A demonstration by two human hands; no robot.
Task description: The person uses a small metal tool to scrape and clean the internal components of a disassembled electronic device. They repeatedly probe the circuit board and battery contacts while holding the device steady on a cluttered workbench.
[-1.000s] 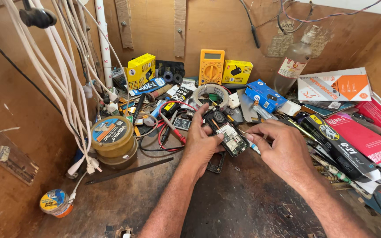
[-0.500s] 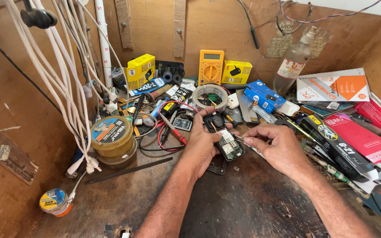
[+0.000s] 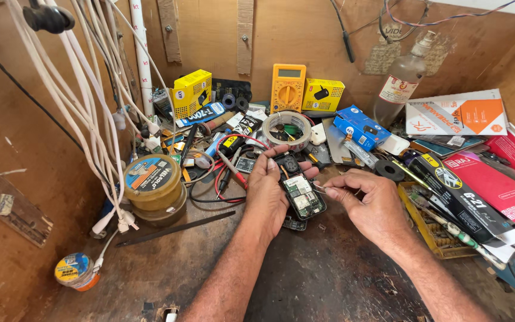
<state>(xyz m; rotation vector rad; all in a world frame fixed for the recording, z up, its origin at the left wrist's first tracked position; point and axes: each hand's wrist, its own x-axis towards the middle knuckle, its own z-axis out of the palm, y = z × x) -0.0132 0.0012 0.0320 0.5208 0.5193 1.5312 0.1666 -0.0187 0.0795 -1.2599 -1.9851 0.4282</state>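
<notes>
— What's the biggest thing you see from where you stand?

— The dark, scuffed wooden surface (image 3: 305,280), crowded along its far edge. White cables (image 3: 84,113) hang down the left wall. Far right lie a white and orange box (image 3: 457,113) and a red packet (image 3: 496,185), with a clear bottle (image 3: 402,80) leaning behind them.

— And in the middle?

— A yellow multimeter (image 3: 288,87) stands at the far wall, a yellow box (image 3: 191,92) to its left, a blue box (image 3: 360,126) to its right. A roll of clear tape (image 3: 287,123) lies just in front of the meter. On the left sits a round tin (image 3: 152,186).

— The hands?

— The left hand (image 3: 266,194) cradles an opened phone (image 3: 298,189), green board showing, at the centre, just above the surface; its fingers are curled around the phone's left edge and far end. The right hand (image 3: 369,206) is just right of it, thumb and forefinger pressed together, pinching thin metal tweezers (image 3: 319,188) whose tips touch the phone's right edge.
</notes>
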